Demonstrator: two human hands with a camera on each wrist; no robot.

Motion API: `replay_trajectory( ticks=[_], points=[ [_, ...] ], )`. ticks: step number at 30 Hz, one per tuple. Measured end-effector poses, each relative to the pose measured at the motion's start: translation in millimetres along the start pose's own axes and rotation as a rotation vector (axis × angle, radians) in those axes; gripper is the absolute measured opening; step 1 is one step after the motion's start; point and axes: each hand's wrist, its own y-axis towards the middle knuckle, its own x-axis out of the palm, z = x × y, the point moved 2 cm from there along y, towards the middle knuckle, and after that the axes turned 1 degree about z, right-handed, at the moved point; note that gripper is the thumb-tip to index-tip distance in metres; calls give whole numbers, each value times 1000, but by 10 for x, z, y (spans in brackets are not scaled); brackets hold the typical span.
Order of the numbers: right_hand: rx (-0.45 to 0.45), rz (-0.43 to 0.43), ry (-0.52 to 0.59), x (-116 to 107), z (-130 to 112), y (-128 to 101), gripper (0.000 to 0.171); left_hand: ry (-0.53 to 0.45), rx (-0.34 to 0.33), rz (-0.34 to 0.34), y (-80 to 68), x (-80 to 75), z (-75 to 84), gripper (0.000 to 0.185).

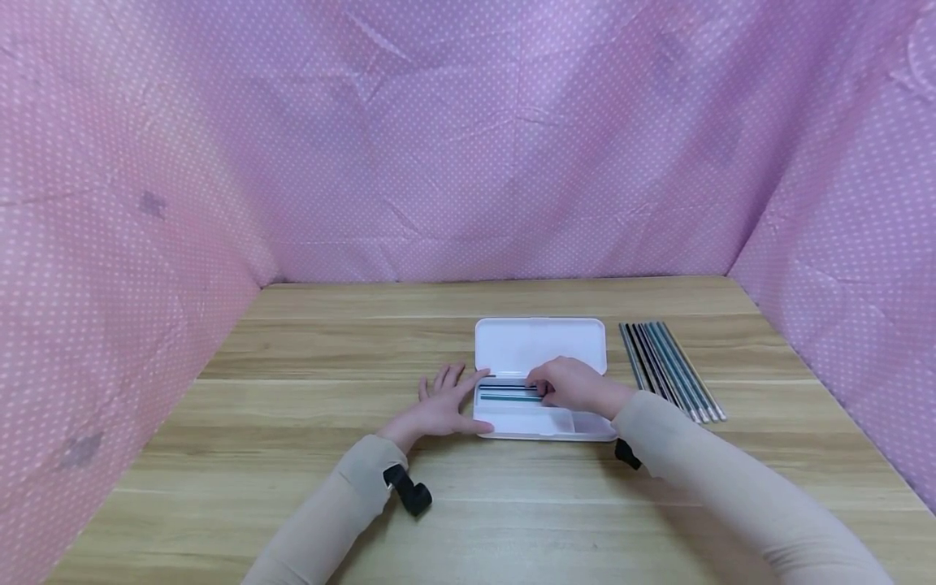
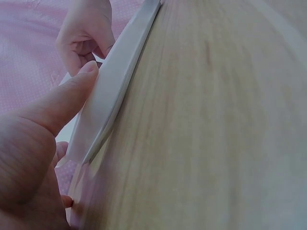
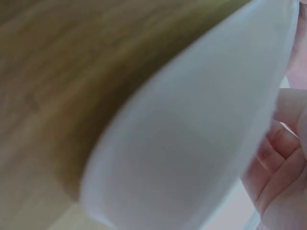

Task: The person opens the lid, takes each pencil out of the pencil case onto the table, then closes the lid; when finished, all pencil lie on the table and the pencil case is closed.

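A white pencil case [image 1: 541, 345] lies on the table with its lid folded back. Dark and teal pencils [image 1: 506, 398] lie lengthwise in its rear compartment. My right hand [image 1: 574, 385] reaches into the case with bent fingers and thumb around the right part of a pencil there; the fingers hide the grip itself. At the case's left end, my left hand [image 1: 442, 410] is spread, its thumb at the front corner and its index finger near the hinge. The left wrist view shows that thumb [image 2: 72, 98] straight against the case's rim.
Right of the case, several pencils [image 1: 669, 366] lie side by side in a slanted row, partly behind the right forearm. The wooden table [image 1: 351, 349] meets pink dotted cloth [image 1: 497, 162] at the back and sides. Each wrist bears a black camera mount [image 1: 409, 491].
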Motion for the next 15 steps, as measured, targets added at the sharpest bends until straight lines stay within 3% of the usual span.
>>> replay_trajectory(
  ticks=[15],
  points=[
    [-63,-20,-37,-6,25,13,21,5,-3,-12,-5,-10,14,88]
  ],
)
